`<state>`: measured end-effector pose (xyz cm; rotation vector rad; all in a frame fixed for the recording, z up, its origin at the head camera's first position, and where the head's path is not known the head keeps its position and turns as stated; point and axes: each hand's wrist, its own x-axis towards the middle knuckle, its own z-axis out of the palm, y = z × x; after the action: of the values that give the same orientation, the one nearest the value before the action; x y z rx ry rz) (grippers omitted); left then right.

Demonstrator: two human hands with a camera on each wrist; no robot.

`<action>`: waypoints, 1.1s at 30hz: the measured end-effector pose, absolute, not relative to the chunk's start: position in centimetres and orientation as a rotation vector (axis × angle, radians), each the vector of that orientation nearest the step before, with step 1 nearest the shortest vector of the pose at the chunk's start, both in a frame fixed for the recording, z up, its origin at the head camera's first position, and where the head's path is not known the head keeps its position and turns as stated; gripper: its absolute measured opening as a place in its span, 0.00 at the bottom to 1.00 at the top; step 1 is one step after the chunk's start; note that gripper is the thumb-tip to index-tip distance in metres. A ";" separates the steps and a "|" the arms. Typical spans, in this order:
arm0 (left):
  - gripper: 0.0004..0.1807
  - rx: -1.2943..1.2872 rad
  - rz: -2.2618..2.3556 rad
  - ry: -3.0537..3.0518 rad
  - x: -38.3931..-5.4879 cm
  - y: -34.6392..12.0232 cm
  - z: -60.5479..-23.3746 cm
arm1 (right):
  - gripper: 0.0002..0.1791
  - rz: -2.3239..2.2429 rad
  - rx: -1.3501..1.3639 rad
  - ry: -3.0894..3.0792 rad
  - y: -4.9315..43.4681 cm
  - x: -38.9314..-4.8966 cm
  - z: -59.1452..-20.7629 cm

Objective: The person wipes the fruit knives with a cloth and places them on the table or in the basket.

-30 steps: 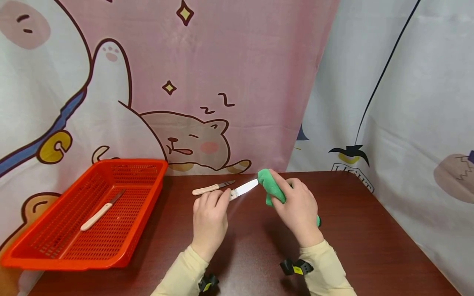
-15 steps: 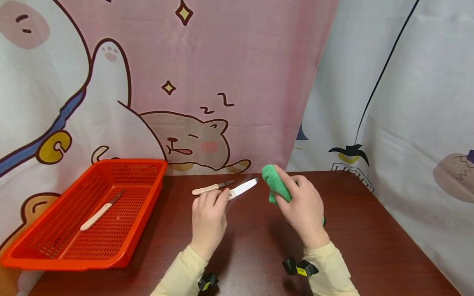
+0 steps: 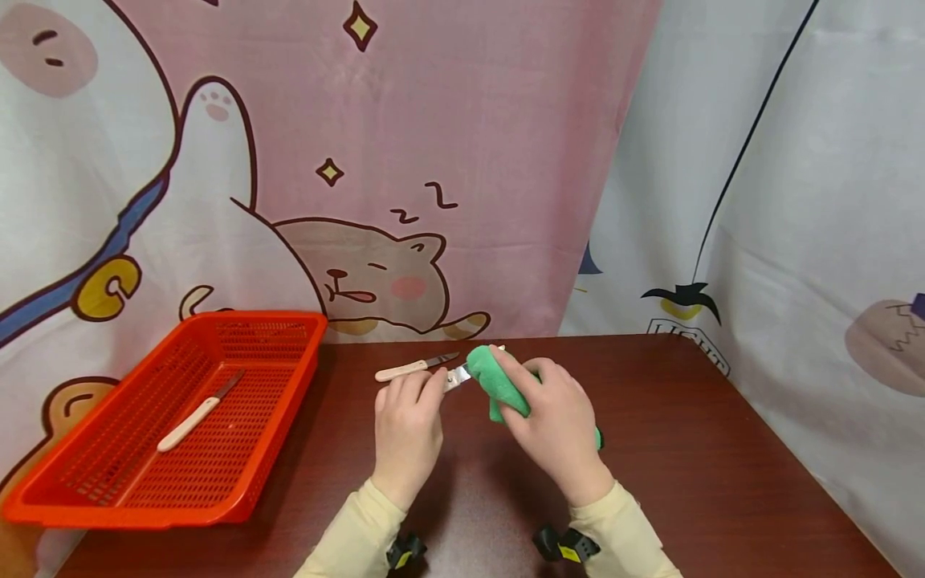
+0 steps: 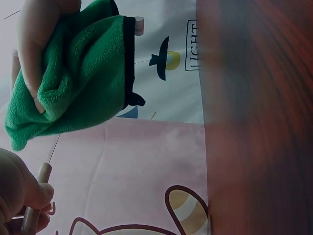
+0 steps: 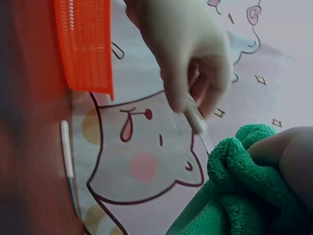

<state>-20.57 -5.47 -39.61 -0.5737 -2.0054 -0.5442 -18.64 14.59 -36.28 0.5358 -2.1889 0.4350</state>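
My left hand [image 3: 408, 429] grips the cream handle of a small knife above the table. Only a short stretch of the knife's blade [image 3: 458, 376] shows between that hand and a fluffy green cloth [image 3: 497, 380]. Folded over the rest of the blade, the cloth is pinched by my right hand [image 3: 560, 425]. In the left wrist view the cloth [image 4: 88, 73] hangs loose with a black hem, beyond the knife handle [image 4: 37, 200]. The right wrist view has the knife handle [image 5: 194, 117] between left thumb and fingers, its blade running into the cloth [image 5: 239, 191].
A second cream-handled knife [image 3: 401, 371] lies on the dark wooden table [image 3: 694, 449] behind my left hand. To the left stands a red perforated basket [image 3: 278, 437] with another such knife [image 3: 189, 422] inside. A cartoon-printed curtain [image 3: 506, 160] hangs behind the table.
My right hand first drew the cloth off the knife tip to the right, baring the blade. Now it is back leftward, and the cloth covers most of the blade. The left hand barely moved.
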 end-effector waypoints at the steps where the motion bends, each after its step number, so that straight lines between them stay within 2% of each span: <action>1: 0.17 -0.574 -0.546 -2.004 -20.6 -5.5 -39.6 | 0.40 0.435 0.550 -2.182 14.3 -18.6 -36.4; 15: 0.16 -0.595 -0.551 -1.971 -20.4 -5.4 -39.5 | 0.41 0.407 0.604 -2.217 12.9 -18.8 -37.8; 33: 0.17 -0.593 -0.565 -2.014 -20.4 -5.4 -39.5 | 0.41 0.425 0.446 -2.292 15.1 -19.6 -37.2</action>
<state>-20.35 -5.36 -39.54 -0.5929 -2.0144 -0.5653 -19.58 15.10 -37.23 0.4464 -2.2925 0.4248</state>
